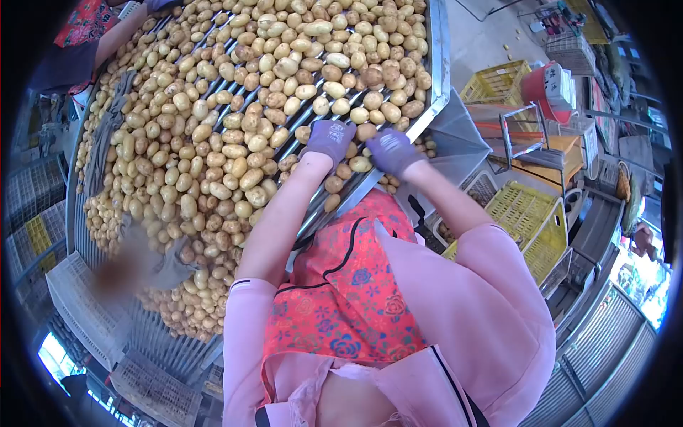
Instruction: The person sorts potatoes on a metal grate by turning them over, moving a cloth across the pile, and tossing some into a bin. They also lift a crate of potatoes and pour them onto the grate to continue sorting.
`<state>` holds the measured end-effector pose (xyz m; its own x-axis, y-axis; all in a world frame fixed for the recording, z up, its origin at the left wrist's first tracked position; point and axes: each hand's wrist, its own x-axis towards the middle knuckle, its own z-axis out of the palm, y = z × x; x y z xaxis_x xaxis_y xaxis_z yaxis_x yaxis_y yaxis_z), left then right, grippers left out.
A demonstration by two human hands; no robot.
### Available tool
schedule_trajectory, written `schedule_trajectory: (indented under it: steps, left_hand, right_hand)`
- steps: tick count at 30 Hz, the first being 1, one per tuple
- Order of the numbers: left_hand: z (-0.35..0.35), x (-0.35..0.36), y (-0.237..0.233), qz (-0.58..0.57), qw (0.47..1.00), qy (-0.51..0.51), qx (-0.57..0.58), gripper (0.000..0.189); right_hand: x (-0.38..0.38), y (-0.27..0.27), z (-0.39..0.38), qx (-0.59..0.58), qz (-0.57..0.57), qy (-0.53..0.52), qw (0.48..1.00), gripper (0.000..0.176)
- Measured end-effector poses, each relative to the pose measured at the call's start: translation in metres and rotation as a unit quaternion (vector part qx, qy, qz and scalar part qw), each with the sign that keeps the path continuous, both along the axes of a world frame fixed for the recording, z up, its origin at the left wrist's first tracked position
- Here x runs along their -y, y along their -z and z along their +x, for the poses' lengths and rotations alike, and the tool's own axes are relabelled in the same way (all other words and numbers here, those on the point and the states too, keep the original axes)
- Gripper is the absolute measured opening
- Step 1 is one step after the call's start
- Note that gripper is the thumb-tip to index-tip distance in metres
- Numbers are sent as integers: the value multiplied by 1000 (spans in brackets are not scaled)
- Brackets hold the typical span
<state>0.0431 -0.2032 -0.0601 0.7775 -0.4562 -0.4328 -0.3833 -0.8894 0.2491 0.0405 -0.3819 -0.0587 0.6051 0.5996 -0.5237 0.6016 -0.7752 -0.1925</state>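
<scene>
Potatoes (242,149) cover a sloping sorting table with metal rollers (286,149). My left hand (331,137), in a purple glove, rests over the rollers near the table's front edge, with potatoes around it. Beside it on the right, my right hand (393,151), in a matching glove, lies against potatoes by the metal side rail and looks slightly blurred. Between the two hands sits a single brownish potato (366,132). The fingers of both hands point down and are mostly hidden, so whether either grips a potato does not show.
A metal rail (435,107) edges the table on the right. Yellow crates (523,217) and a red bucket (546,92) stand beyond it. Another person's arm (117,35) reaches in at upper left; a blurred grey glove (171,269) is at lower left. White crates (82,302) line that side.
</scene>
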Motion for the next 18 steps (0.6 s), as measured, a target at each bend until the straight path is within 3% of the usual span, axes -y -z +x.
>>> schedule_trajectory:
  steps: [3,7,9,10,11,12,13,14,15,17,18]
  left_hand:
    - [-4,-6,-4,-15,999,-29,-13,20]
    - [-23,-35,-23,-107,980,-163,30,30]
    - [-34,-49,-38,-194,943,-258,75,43]
    - [-39,-51,-47,-247,921,-287,93,46]
    - [-42,-49,-55,-247,922,-284,92,46]
    - [-44,-46,-63,-241,936,-217,137,46]
    - [-46,-42,-71,-234,943,-148,183,47]
    - [-52,-35,-82,-173,967,-62,179,51]
    - [-54,-21,-93,-116,986,-40,111,54]
    - [-54,-11,-86,-88,990,-9,107,69]
    - [-51,-4,-86,-94,990,5,107,69]
  right_hand:
    - [-26,0,-9,-16,-55,-18,998,18]
    - [-21,3,-3,-33,-32,14,999,24]
    - [-6,-14,4,-126,229,205,943,35]
    - [-8,2,0,-238,329,351,844,42]
    - [-18,4,-8,-381,485,469,632,40]
    - [-24,16,-19,-308,561,413,648,36]
    - [-30,28,-23,-479,583,469,458,31]
    - [-37,32,-25,-592,553,538,235,26]
    - [-37,5,-29,-639,551,508,176,24]
    - [-33,53,-39,-612,689,346,176,25]
    - [-24,53,-41,-600,698,350,175,25]
